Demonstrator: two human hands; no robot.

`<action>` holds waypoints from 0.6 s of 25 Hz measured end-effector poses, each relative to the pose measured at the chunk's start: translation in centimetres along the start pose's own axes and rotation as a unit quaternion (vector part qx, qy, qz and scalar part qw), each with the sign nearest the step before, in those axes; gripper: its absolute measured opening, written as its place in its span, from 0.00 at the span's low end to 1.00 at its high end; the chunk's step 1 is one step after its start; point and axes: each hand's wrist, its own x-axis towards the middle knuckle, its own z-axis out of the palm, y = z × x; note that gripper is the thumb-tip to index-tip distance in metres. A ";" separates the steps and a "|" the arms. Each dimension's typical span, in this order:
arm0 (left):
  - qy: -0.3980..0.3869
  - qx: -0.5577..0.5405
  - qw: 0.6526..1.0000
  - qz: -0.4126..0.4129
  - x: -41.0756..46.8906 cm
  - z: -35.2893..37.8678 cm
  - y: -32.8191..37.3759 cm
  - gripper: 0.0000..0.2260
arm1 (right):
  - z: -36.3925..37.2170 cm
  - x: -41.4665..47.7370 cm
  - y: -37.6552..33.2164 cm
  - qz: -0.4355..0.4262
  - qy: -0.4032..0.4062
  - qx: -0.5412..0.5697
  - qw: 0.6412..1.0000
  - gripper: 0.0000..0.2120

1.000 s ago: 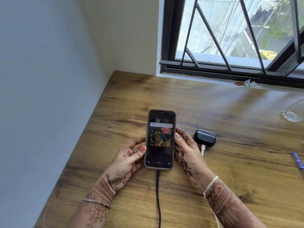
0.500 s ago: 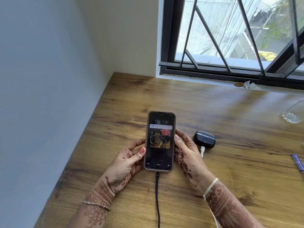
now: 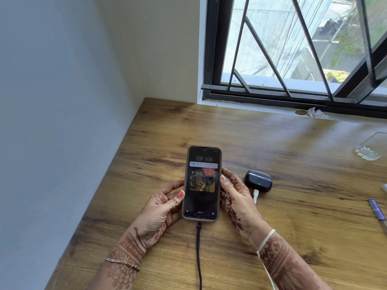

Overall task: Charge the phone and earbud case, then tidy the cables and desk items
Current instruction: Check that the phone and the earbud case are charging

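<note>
Between both hands is a slim, round-cornered phone (image 3: 202, 184) with a glossy lit screen, the left hand (image 3: 161, 214) and right hand (image 3: 236, 201) each curling their grip round one long edge. Below the grip a dark cable (image 3: 199, 248) is plugged into the phone's bottom edge. Just right of the grip, a smooth black pebble-shaped earbud case (image 3: 258, 181) lies on the wood-grain tabletop (image 3: 293, 143), with a white cable (image 3: 256, 195) plugged in.

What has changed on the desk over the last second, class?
Nothing visibly moved; only the camera view shifts slightly. The left hand and right hand hold the phone as before, its dark cable plugged in. The earbud case stays on its white cable.
</note>
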 end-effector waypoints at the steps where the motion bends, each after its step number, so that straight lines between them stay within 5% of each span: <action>1: 0.002 -0.001 1.000 0.000 0.0 0.0 0.0 0.13 | 0.0 0.0 0.0 -0.001 -0.002 -0.002 1.000 0.14; 15: 0.029 0.017 0.999 0.035 -0.1 0.4 -0.7 0.12 | 0.0 0.2 0.6 -0.020 0.030 -0.055 0.998 0.13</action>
